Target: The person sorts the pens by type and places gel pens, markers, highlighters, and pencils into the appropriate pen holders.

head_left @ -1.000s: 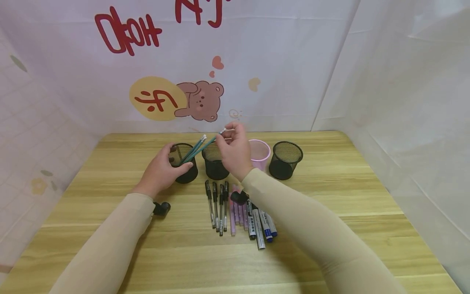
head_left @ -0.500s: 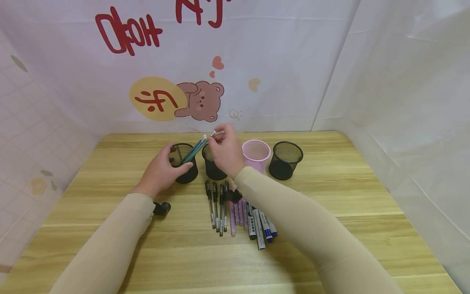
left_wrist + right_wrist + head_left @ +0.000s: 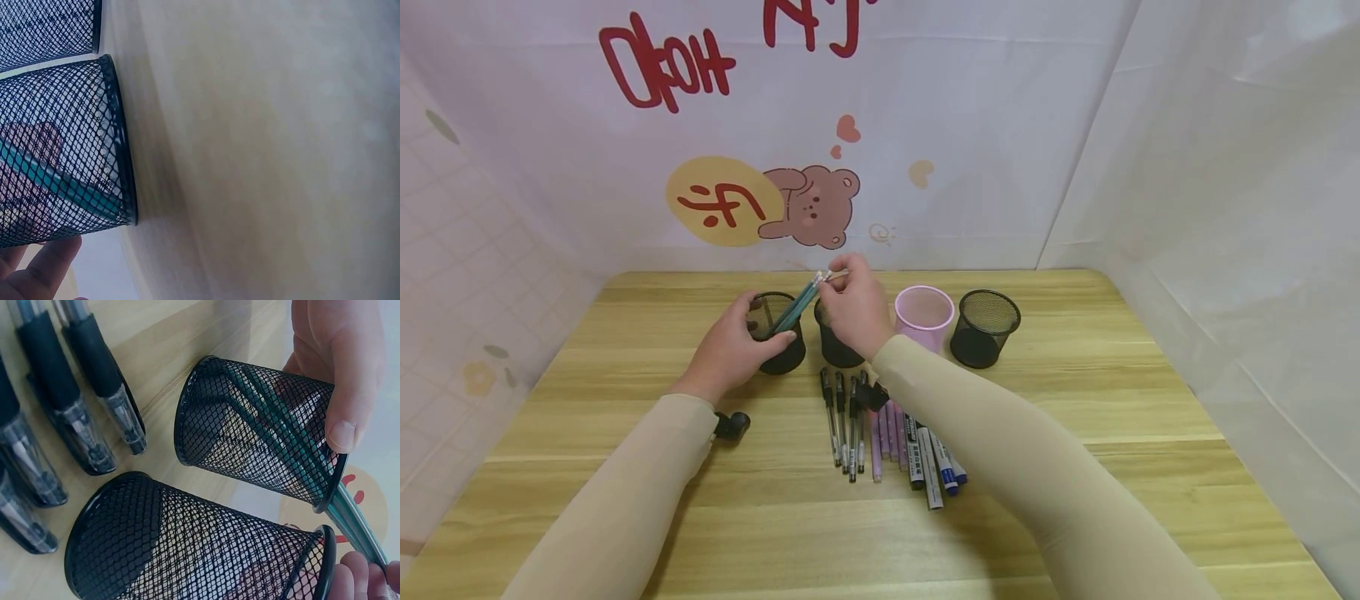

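My left hand grips the leftmost black mesh pen cup, thumb on the near side and fingers round the far side. Several teal pencils with white eraser ends lean to the right inside it. By their upper ends, my right hand pinches a pencil between thumb and fingers, close against the others. The right wrist view shows the pencils slanting out over the cup's rim, and the left thumb on that rim. Through the mesh in the left wrist view, a pencil reaches the cup's bottom.
A second black mesh cup stands just right of the held one, partly behind my right hand. Further right are a pink cup and another black cup. In front lie black gel pens, purple pens and markers.
My right hand has moved left and slightly down, bringing its pencil in against the other pencils in the cup. The left hand keeps its grip on the cup.
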`<control>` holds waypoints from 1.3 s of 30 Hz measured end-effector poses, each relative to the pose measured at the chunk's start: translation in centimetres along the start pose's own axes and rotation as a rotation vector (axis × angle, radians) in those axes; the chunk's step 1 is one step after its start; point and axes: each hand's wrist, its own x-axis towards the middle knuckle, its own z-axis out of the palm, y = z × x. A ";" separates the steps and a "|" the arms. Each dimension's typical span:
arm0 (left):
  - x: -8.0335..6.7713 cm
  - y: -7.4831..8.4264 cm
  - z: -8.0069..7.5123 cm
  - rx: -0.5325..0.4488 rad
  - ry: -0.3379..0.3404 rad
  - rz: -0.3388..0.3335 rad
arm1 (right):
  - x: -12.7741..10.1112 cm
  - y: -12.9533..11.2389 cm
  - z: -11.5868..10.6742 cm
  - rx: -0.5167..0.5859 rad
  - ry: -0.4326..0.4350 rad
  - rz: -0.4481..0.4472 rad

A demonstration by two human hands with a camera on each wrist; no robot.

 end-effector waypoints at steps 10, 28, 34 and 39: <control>0.0 0.1 0.0 -0.006 -0.004 -0.005 | 0.2 -0.4 0.5 0.001 -0.028 0.019; 0.0 0.0 0.0 -0.005 0.000 -0.007 | 0.6 -1.1 0.5 -0.089 -0.042 0.076; 0.0 0.0 0.1 -0.011 -0.001 -0.008 | 0.4 -1.1 -0.2 -0.101 -0.062 0.095; -0.1 0.1 -0.1 0.005 -0.011 -0.015 | 0.1 -1.4 -1.7 -0.133 -0.072 0.082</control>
